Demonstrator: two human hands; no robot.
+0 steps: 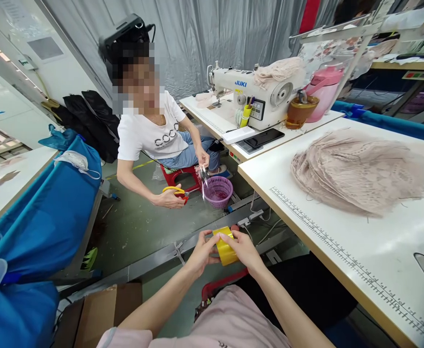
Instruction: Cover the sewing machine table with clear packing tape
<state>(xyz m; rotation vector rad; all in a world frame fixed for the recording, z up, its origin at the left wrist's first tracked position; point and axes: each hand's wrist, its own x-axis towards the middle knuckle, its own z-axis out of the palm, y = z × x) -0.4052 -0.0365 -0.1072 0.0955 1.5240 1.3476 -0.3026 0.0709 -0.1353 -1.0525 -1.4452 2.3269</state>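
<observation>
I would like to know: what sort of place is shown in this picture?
Probably a garment sewing workshop: a white JUKI sewing machine, a heap of thin pinkish-beige fabric and a black ruler scale along a white tabletop suggest it.

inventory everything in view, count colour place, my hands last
roll: 1, yellow, between the hands
co-worker: 1, white shirt, seated ahead
headset: 1, black, co-worker's head
scissors: 1, yellow and red, co-worker's hand
clear plastic: 1, transparent, co-worker's other hand
stool: 1, red, under co-worker
basket: 1, purple, beside stool
JUKI sewing machine: 1, white, rear table
device: 1, black, before machine
pot: 1, brown, beside machine
jug: 1, pink, behind pot
front table: 1, white, right
fabric pile: 1, pale pink, on front table
blue cloth: 1 or more, blue, left
cardboard box: 1, brown, lower left
curtain: 1, grey, background
further items: partly visible or unclear
left hand: 1, bare, roll's left
right hand: 1, bare, roll's right
</observation>
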